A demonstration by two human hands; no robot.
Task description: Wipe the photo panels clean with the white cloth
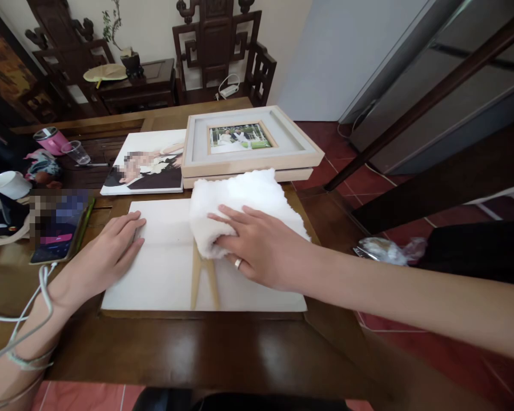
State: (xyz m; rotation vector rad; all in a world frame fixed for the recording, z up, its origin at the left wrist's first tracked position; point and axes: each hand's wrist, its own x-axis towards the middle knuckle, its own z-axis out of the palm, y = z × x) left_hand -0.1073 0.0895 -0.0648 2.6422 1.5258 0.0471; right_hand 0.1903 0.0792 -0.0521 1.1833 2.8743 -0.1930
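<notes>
A white board (pixel 154 274), seemingly the back of a picture frame, lies flat on the dark wooden table. Two pale wooden legs (pixel 204 282) in an upside-down V lie against its near half, their top covered. My right hand (pixel 261 245), with a ring on one finger, grips a fluffy white cloth (pixel 244 191) and presses it onto the board's right part. Some fingertips are tucked into the folds. At the board's left edge, my left hand (pixel 115 248) rests with its fingers stretched out, holding nothing.
Behind the board are stacked pale wooden frames (pixel 297 142) and a white-edged photo panel (pixel 143 162). A phone (pixel 62 228) with a white cable (pixel 45 285) lies left, near a pink cup (pixel 51 141) and a clear plastic cup (pixel 76 153). A dark chair (pixel 218 45) stands beyond.
</notes>
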